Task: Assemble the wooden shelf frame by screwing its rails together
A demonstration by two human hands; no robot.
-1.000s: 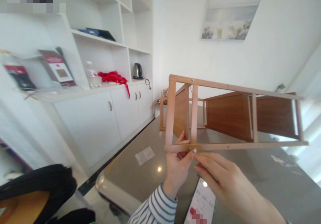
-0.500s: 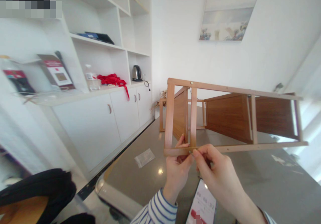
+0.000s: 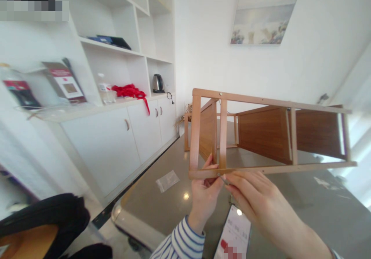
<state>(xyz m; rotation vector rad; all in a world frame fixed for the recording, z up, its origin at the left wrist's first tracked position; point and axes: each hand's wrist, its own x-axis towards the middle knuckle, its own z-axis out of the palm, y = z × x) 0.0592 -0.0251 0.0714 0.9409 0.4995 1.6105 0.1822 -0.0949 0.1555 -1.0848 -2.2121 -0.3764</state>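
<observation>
The wooden rack (image 3: 261,135) lies on its side on the gray table (image 3: 304,220), right in front of the person. Its long bottom bar (image 3: 275,169) points off to the right, and brown boards sit inside the frame.

The left hand (image 3: 205,191) grips the near end of the bottom bar. The thumb is on the front of the bar and the other fingers curl round behind it, so this hand is closed on the rack. A striped sleeve (image 3: 182,243) covers its wrist.

The right hand (image 3: 255,199) is just beside the left one. Its fingertips are pinched together on a small metal piece (image 3: 223,179) that touches the underside of the bar. The piece is too small to tell what it is.

A phone (image 3: 234,232) lies on the table under the hands, with its screen lit. A small clear bag (image 3: 167,180) lies on the table to the left, apart from the rack.

Further left stand white cupboards (image 3: 116,143). A kettle (image 3: 158,83) and a red cloth (image 3: 129,90) rest on top of them. A picture (image 3: 263,23) hangs on the white wall behind the rack.
</observation>
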